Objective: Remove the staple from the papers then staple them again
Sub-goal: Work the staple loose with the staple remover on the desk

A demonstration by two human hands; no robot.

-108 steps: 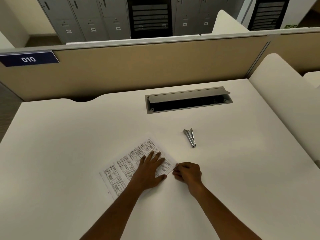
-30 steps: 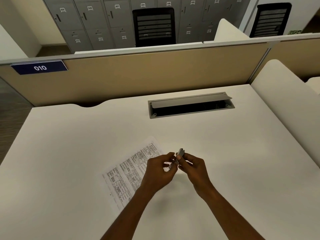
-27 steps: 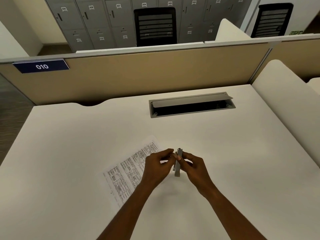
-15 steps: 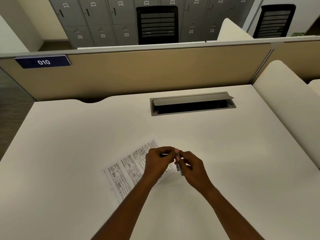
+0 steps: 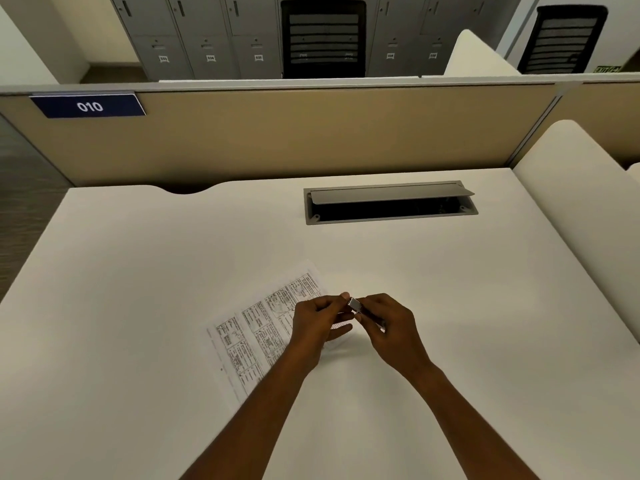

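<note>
Head view showed the small silver metal stapler [image 5: 356,304] pinched between both grips, right hand [image 5: 389,329] round its body, left hand [image 5: 315,323] at its tip, just above the printed white papers [image 5: 256,336], which lay leftward.

White desk [image 5: 138,271], black-printed white papers [image 5: 263,327] — silver stapler [image 5: 356,305].

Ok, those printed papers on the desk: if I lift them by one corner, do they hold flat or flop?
Probably floppy: the papers look like thin sheets lying flat on the desk. Likely light, so a push may slide them on that smooth top. Whether they are joined is not visible, so sheets might fan apart.
</note>
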